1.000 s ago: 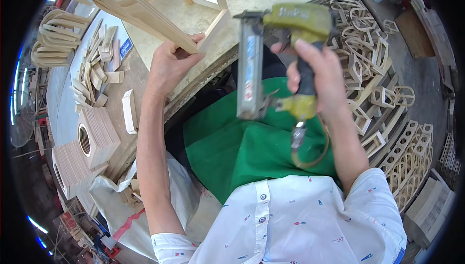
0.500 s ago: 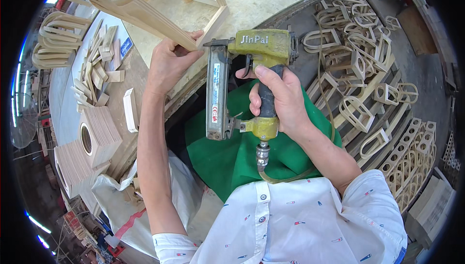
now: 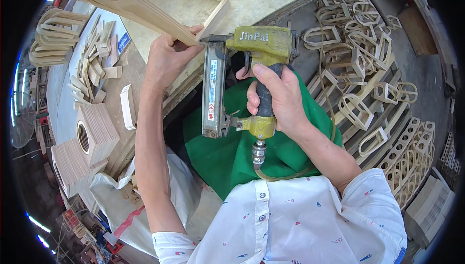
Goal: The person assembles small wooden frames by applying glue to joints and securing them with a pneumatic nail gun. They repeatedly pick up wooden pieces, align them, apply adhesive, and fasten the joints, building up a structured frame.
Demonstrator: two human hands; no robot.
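My right hand (image 3: pixel 281 97) is wrapped round the black grip of a yellow-green pneumatic nail gun (image 3: pixel 264 41), one finger by the trigger. An air hose (image 3: pixel 286 176) runs from the fitting at the base of its grip. The gun's nose meets the near corner of a pale wooden frame (image 3: pixel 213 20) on the bench. At that corner my left hand (image 3: pixel 169 60) pinches the frame, thumb on the near side and fingers partly hidden behind the wood.
Loose wood strips (image 3: pixel 94 70) and stacked plywood blocks with round holes (image 3: pixel 97 133) lie on the bench at left. One short slat (image 3: pixel 128 106) lies near my left forearm. Many rounded wooden loops (image 3: pixel 356 109) are piled at right. A white sack (image 3: pixel 116 201) hangs below the bench.
The nail gun has shifted slightly left, its nose now closer against the frame's corner. My left hand keeps its pinch there.
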